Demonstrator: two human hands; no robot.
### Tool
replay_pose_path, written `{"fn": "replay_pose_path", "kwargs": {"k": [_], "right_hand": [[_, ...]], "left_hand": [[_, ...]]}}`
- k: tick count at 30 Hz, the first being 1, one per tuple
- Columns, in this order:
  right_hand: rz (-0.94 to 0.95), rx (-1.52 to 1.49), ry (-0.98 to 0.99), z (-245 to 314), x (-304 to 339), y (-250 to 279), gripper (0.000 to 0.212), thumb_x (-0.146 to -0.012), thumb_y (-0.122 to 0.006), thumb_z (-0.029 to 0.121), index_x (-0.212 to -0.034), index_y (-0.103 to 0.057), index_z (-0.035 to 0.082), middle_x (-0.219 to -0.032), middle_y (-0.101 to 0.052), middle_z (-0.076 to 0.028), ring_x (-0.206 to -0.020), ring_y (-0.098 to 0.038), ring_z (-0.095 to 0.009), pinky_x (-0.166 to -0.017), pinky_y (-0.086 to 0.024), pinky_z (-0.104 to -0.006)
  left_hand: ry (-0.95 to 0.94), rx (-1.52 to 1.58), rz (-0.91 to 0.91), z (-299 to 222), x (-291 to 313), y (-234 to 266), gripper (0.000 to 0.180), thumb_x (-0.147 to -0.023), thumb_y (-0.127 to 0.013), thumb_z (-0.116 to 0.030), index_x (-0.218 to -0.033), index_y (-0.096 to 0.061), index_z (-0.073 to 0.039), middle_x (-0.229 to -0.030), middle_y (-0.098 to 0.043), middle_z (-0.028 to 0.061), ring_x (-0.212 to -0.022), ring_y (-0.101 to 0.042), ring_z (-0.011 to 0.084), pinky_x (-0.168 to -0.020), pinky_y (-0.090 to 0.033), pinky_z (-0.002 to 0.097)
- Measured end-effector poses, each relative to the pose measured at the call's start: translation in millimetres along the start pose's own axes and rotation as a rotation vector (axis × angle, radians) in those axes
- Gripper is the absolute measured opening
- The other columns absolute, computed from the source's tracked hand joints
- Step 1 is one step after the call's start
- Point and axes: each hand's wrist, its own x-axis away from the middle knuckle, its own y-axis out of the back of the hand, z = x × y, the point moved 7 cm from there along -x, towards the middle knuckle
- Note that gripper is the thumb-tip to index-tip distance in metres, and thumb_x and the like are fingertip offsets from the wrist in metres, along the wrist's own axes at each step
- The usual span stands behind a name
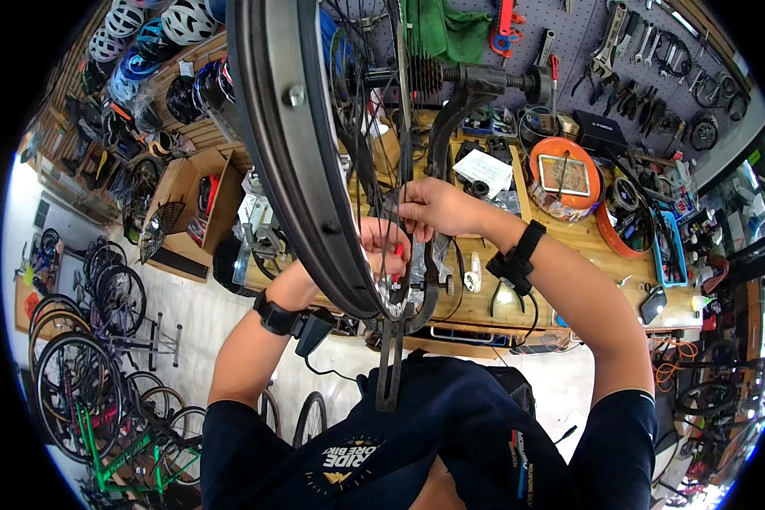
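Centrally in frame, the left hand (386, 237) grasps a red tool (398, 252) beside the wheel rim (291, 161); the right hand's (438, 207) grasp is indeterminate.

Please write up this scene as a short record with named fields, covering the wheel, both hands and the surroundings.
Workpiece: bicycle wheel
Support: black truing stand
Left hand: at the wheel's lower part, beside a small red object, kind unclear
Right hand: near the left, fingers bent; grip unclear
Bench: wooden workbench bearing an orange round container
Wall: pegboard with hanging tools, green cloth
Left background: helmets, bicycles
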Motion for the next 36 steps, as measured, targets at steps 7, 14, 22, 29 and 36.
{"fn": "replay_pose_path", "kwargs": {"k": [7, 14, 22, 29, 36], "right_hand": [[-0.123, 0.146, -0.076, -11, -14, 13, 0.024, -0.096, -0.055, 0.016, -0.089, -0.055, -0.006, -0.071, -0.065, -0.011, -0.058, -0.066, -0.018, -0.051, -0.053, -0.0301], [-0.139, 0.246, -0.07, -7, -16, 19, 0.026, -0.094, -0.057, 0.018, -0.088, -0.056, -0.007, -0.069, -0.065, -0.014, -0.057, -0.068, -0.021, -0.051, -0.053, -0.033], [-0.103, 0.246, -0.11, -2, -13, 13, 0.02, -0.094, -0.055, 0.014, -0.089, -0.056, -0.006, -0.073, -0.066, -0.012, -0.059, -0.066, -0.017, -0.053, -0.053, -0.029], [0.03, 0.159, -0.085, 6, -4, 8, 0.022, -0.096, -0.056, 0.017, -0.088, -0.057, -0.004, -0.072, -0.065, -0.009, -0.058, -0.064, -0.015, -0.052, -0.052, -0.0268], [0.052, 0.095, -0.049, 6, -3, 3, 0.022, -0.096, -0.055, 0.016, -0.087, -0.056, -0.004, -0.071, -0.064, -0.009, -0.059, -0.065, -0.016, -0.051, -0.052, -0.0266]], "left_hand": [[-0.228, -0.922, -0.547, -19, 2, -7, 0.049, -0.081, -0.075, -0.041, -0.069, -0.054, 0.002, -0.054, -0.051, 0.0145, -0.053, -0.056, 0.026, -0.053, -0.043, 0.0375], [-0.209, -1.149, -0.497, -30, -2, -10, 0.049, -0.082, -0.072, -0.04, -0.064, -0.058, 0.003, -0.054, -0.051, 0.0221, -0.054, -0.055, 0.0417, -0.051, -0.043, 0.0428], [-0.095, -1.013, -0.5, -11, 1, -6, 0.03, -0.086, -0.071, -0.026, -0.084, -0.065, 0.003, -0.066, -0.063, 0.0171, -0.062, -0.064, 0.025, -0.058, -0.049, 0.0326], [-0.001, 0.382, 0.074, 1, 11, -13, 0.052, -0.088, -0.068, -0.026, -0.126, -0.051, 0.004, -0.117, -0.063, 0.017, -0.105, -0.06, 0.0148, -0.088, -0.046, 0.0236], [-0.069, 0.203, 0.073, 11, 1, -1, 0.024, -0.089, -0.067, -0.022, -0.099, -0.061, -0.001, -0.093, -0.066, 0.0093, -0.079, -0.061, 0.0122, -0.071, -0.049, 0.0236]]}}
